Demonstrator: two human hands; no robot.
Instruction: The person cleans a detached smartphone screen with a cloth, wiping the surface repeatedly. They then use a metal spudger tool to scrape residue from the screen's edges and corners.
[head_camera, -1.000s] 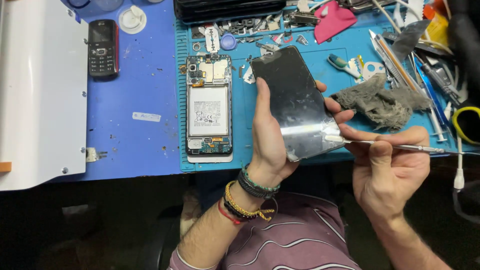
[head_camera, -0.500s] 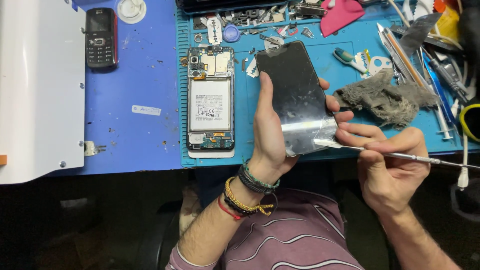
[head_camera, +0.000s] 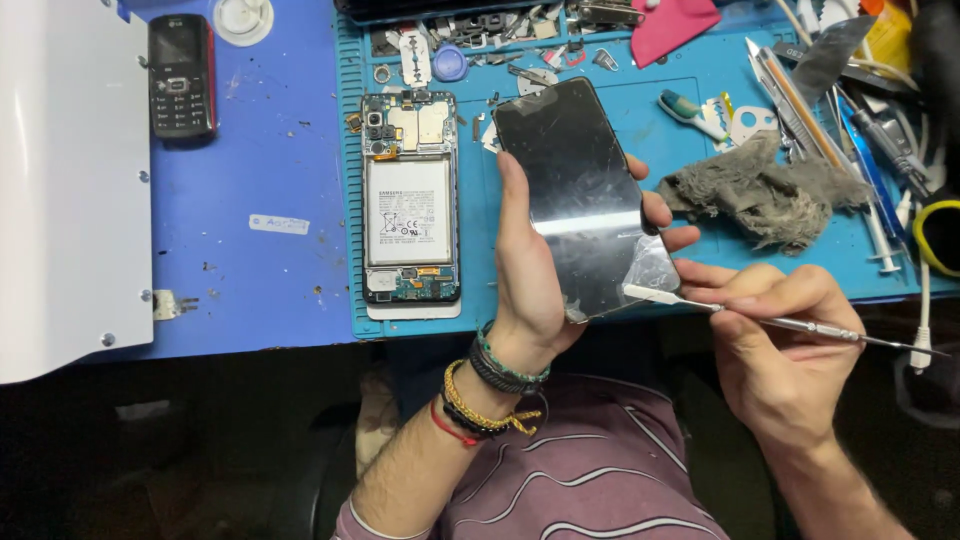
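Blue workbench top (head_camera: 250, 150) carries a teal silicone repair mat (head_camera: 800, 275), which keeps loose parts and tools together. On the mat lies an opened smartphone body with its white battery exposed (head_camera: 410, 200), face down so the inside is reachable. Just right of it, the left hand (head_camera: 530, 280) grips a cracked black glass screen panel (head_camera: 580, 195) by its edges, tilted up toward the eye. The right hand (head_camera: 780, 340) pinches a thin metal spudger (head_camera: 790, 322), tip at the panel's lower corner.

Glossy glass screen (head_camera: 580, 200), metal spudger (head_camera: 780, 320), frayed grey cloth (head_camera: 760, 195).
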